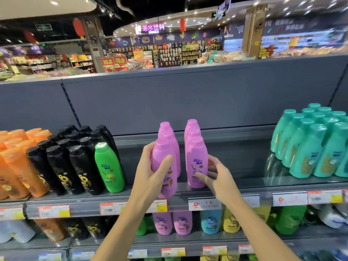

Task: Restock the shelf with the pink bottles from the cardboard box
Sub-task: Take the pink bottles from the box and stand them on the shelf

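Note:
Two short rows of pink bottles stand in the middle of the top shelf (244, 162). My left hand (150, 170) is wrapped around the front pink bottle (162, 157) of the left row, holding it at the shelf's front edge. My right hand (214, 176) rests its fingertips on the label of the front pink bottle (195, 159) of the right row, which stands upright on the shelf. Behind each front bottle further pink bottles (192, 127) line up. The cardboard box is out of view.
Left of the pink rows stand a green bottle (109, 166), several black bottles (75, 159) and orange bottles (17, 162). Teal bottles (312, 146) fill the right end. Bare shelf lies between pink and teal. The lower shelf holds more pink bottles (172, 223) and others.

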Demonstrator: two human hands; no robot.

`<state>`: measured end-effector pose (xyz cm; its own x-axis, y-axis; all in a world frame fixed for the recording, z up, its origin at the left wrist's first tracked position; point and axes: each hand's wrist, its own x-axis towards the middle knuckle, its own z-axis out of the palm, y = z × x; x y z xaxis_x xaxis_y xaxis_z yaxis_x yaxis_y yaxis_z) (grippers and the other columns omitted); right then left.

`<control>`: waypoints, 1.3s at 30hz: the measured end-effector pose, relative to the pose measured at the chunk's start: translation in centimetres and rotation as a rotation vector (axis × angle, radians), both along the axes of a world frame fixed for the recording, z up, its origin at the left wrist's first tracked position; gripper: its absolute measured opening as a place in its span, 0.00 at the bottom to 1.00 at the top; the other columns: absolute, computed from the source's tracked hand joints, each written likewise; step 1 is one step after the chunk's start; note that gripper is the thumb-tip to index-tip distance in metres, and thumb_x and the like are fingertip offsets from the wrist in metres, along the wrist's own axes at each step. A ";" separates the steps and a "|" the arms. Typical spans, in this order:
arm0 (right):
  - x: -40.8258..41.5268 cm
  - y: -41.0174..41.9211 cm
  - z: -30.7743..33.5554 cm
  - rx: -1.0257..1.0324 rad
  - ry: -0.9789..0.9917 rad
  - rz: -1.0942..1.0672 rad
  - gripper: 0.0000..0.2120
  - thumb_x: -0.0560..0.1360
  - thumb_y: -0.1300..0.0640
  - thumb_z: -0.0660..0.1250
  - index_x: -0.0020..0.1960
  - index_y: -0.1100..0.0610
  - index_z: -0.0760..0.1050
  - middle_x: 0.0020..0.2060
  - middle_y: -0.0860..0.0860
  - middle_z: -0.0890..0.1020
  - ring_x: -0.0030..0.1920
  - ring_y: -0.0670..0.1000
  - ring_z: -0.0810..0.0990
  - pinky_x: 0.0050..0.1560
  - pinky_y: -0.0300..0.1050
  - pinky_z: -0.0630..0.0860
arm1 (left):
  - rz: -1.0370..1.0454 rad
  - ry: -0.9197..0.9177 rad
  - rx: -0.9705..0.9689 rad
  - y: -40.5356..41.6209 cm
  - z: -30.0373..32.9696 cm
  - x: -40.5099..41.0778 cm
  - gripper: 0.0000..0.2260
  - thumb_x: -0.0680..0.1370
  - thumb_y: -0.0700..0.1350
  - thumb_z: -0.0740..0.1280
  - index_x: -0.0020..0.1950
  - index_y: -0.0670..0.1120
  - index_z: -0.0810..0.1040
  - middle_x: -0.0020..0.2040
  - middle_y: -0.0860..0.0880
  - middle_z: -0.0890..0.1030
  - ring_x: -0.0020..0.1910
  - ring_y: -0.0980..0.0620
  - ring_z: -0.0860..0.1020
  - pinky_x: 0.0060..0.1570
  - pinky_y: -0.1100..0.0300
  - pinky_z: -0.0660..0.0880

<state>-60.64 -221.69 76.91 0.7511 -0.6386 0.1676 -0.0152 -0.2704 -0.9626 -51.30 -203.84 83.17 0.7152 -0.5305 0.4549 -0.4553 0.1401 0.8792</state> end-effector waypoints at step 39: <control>-6.1 1.4 -1.3 -0.509 0.389 -0.240 0.32 0.77 0.37 0.58 0.77 0.44 0.52 0.75 0.43 0.59 0.75 0.46 0.56 0.74 0.51 0.59 | 0.183 -0.879 0.144 -0.6 -2.5 -1.9 0.19 0.77 0.50 0.65 0.64 0.41 0.75 0.66 0.43 0.77 0.66 0.45 0.75 0.64 0.52 0.69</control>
<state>-66.79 -220.27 75.59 0.6648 -0.7082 0.2379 -0.4505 -0.6340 -0.6286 -53.20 -204.40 80.66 0.2205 -0.5371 0.8142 -0.9745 -0.0846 0.2080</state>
